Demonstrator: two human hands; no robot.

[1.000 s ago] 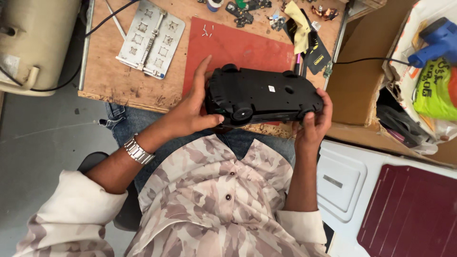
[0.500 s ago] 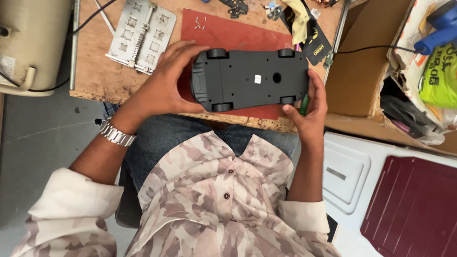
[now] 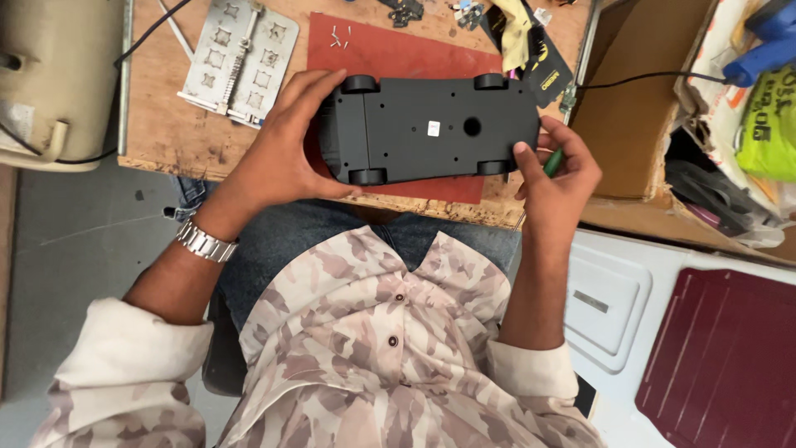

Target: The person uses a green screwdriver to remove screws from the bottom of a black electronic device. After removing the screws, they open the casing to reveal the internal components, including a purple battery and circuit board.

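Note:
A black toy car (image 3: 431, 129) lies upside down, its flat underside and small wheels facing up, over a red mat (image 3: 390, 54) on a wooden workbench (image 3: 157, 124). My left hand (image 3: 282, 145) grips the car's left end, fingers curled over the top and thumb below. My right hand (image 3: 551, 178) touches the car's right end with its fingertips and also holds a green-handled tool (image 3: 553, 162), mostly hidden in the palm.
A metal jig plate (image 3: 236, 58) lies left of the mat. Small parts and a yellow cloth (image 3: 514, 29) sit at the bench's back. A cardboard box (image 3: 638, 99) stands to the right, with a white case (image 3: 605, 307) and a maroon panel (image 3: 730, 357) below it.
The car has been rolled from its side to fully upside down and raised over the mat. My right hand has shifted from gripping its end to touching it with the fingertips.

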